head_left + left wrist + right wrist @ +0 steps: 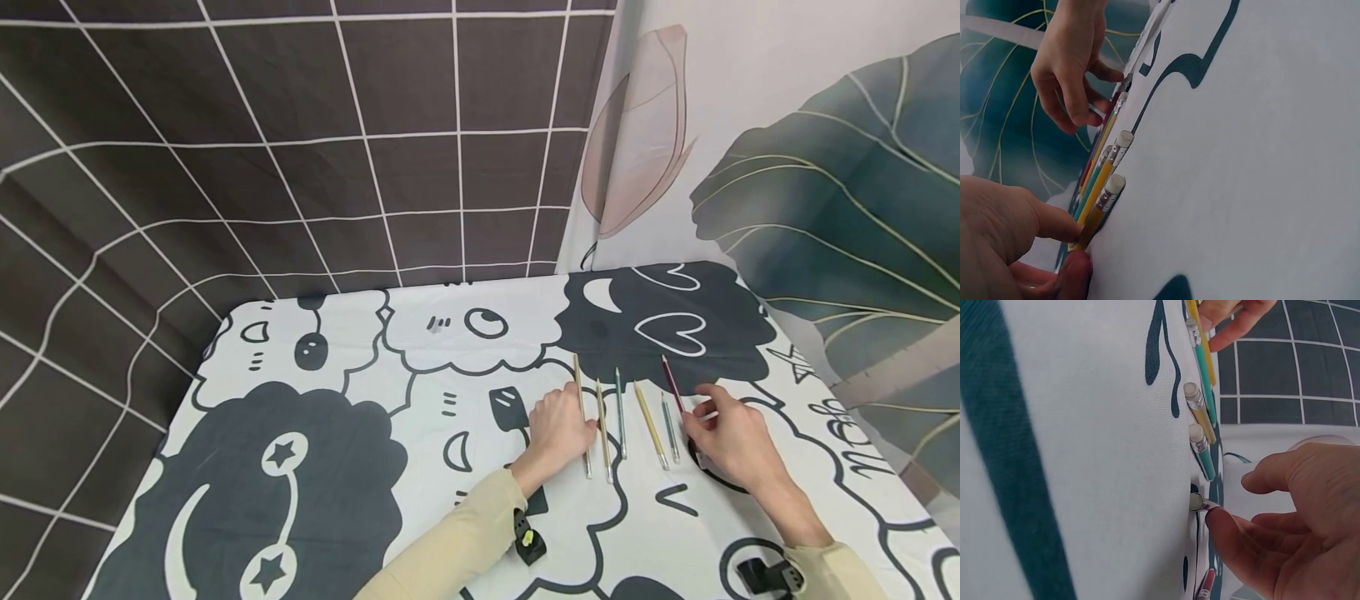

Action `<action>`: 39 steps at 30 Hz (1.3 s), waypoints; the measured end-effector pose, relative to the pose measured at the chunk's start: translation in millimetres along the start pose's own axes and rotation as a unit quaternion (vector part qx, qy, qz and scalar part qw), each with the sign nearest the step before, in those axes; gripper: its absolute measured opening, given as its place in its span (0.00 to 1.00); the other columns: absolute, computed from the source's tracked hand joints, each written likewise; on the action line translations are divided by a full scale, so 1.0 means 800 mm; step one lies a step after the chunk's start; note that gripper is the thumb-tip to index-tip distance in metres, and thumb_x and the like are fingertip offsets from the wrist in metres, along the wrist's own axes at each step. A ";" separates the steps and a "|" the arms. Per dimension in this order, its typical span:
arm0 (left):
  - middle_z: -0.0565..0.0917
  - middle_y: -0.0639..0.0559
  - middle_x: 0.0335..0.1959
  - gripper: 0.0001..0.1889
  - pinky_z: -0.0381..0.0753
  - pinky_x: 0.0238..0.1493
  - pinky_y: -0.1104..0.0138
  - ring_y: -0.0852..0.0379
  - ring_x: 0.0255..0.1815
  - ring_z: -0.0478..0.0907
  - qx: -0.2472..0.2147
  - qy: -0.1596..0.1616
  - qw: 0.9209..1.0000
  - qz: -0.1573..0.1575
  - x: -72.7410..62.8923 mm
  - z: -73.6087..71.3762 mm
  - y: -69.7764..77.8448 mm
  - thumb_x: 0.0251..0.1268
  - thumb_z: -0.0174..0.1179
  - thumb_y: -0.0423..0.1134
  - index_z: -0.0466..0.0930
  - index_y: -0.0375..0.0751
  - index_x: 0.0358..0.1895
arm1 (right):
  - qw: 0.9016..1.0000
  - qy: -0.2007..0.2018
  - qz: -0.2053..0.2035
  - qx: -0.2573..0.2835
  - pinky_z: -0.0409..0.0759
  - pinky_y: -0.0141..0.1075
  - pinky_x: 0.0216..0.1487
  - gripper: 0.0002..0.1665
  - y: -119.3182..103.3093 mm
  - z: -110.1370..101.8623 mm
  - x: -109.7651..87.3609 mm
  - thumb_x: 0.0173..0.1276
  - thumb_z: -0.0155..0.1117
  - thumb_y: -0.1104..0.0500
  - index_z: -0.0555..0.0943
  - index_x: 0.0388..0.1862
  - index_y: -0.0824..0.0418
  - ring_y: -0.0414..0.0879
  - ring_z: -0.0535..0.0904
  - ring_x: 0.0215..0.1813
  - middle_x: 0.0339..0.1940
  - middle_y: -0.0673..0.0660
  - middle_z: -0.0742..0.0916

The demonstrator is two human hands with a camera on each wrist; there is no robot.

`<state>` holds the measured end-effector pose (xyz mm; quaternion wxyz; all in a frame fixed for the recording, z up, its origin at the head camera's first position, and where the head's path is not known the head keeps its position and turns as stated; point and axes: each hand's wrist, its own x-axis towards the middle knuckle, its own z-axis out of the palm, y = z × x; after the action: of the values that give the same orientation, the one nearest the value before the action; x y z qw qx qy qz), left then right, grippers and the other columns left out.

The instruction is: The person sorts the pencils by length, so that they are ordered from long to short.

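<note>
On the left, at 5 o'clock from the middle of the head view, the left hand (561, 425) is pinching the leftmost tan pencil (586, 457) between thumb and finger, the pencil's point aiming almost at 12 o'clock. A second tan pencil (603, 432) is lying just beside it at 3 o'clock, so a spreading fingertip could catch it and set both rolling. Next to the right, a teal pencil (620, 412) is lying near, also pointing to about 12 o'clock. Then a yellow pencil (651, 425) is slanting toward 11 o'clock, with a grey-green pencil (670, 429) sitting near it at 3 o'clock; a bump on either could knock the two together and spoil the rough row. Farther right, a dark red pencil (672, 383) is leaning toward 11 o'clock, its near end running in at the right hand (727, 437). That hand's thumb and fingers are standing apart, the thumb touching or nearly touching the pencil (I cannot tell which), so a careless push could roll it into the grey-green one. At 5 o'clock in the right wrist view a red piece (1208, 581) is peeking out, perhaps another pencil; a lowering hand could brush it unseen.
</note>
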<state>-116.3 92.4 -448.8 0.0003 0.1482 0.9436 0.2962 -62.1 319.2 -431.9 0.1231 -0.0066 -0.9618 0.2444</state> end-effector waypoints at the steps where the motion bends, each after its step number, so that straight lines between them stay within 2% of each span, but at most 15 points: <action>1: 0.77 0.50 0.20 0.14 0.71 0.20 0.64 0.52 0.22 0.79 -0.003 -0.001 1.000 0.003 0.000 0.000 0.000 0.49 0.73 0.37 0.80 0.37 0.39 | 1.000 0.000 -0.001 0.000 0.76 0.37 0.21 0.25 0.000 0.000 0.000 0.57 0.70 0.70 0.73 0.51 0.80 0.54 0.83 0.27 0.28 0.65 0.84; 6: 0.75 0.53 0.17 0.10 0.69 0.17 0.67 0.56 0.19 0.75 -0.018 0.001 1.000 0.016 0.002 -0.001 -0.002 0.49 0.71 0.33 0.80 0.37 0.34 | 1.000 0.000 -0.005 0.000 0.76 0.38 0.21 0.24 0.001 0.001 0.001 0.57 0.70 0.70 0.74 0.50 0.80 0.54 0.83 0.27 0.28 0.64 0.84; 11: 0.74 0.52 0.15 0.09 0.70 0.17 0.67 0.56 0.17 0.74 -0.013 0.003 1.000 0.018 0.002 -0.002 -0.001 0.48 0.69 0.32 0.79 0.36 0.32 | 1.000 -0.013 0.000 0.002 0.77 0.40 0.22 0.25 0.002 0.002 0.001 0.57 0.69 0.69 0.73 0.51 0.81 0.55 0.83 0.28 0.28 0.65 0.84; 21: 0.76 0.48 0.16 0.12 0.70 0.16 0.66 0.56 0.15 0.72 -0.015 -0.006 1.000 0.011 0.004 -0.002 0.002 0.45 0.67 0.29 0.79 0.32 0.36 | 0.998 -0.052 0.021 -0.005 0.76 0.41 0.24 0.25 0.003 0.002 0.007 0.59 0.68 0.68 0.73 0.51 0.82 0.53 0.81 0.28 0.28 0.63 0.84; 30: 0.71 0.53 0.14 0.10 0.68 0.16 0.66 0.56 0.15 0.69 -0.052 -0.004 0.999 -0.010 0.004 -0.003 -0.001 0.44 0.66 0.29 0.72 0.41 0.23 | 0.998 -0.061 0.027 -0.015 0.70 0.37 0.20 0.23 0.000 0.007 0.012 0.59 0.68 0.69 0.73 0.50 0.82 0.47 0.74 0.23 0.25 0.60 0.81; 39: 0.68 0.54 0.14 0.10 0.65 0.17 0.68 0.58 0.15 0.67 -0.101 -0.015 0.995 -0.009 0.000 -0.008 -0.005 0.43 0.64 0.28 0.70 0.41 0.23 | 0.997 -0.067 0.032 -0.022 0.67 0.37 0.20 0.21 0.000 0.009 0.012 0.59 0.67 0.71 0.74 0.49 0.83 0.48 0.72 0.23 0.24 0.58 0.77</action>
<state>-118.0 85.3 -445.8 0.0318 0.1434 0.9098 0.3881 -73.4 316.5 -435.9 0.0499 -0.0236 -0.9724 0.2266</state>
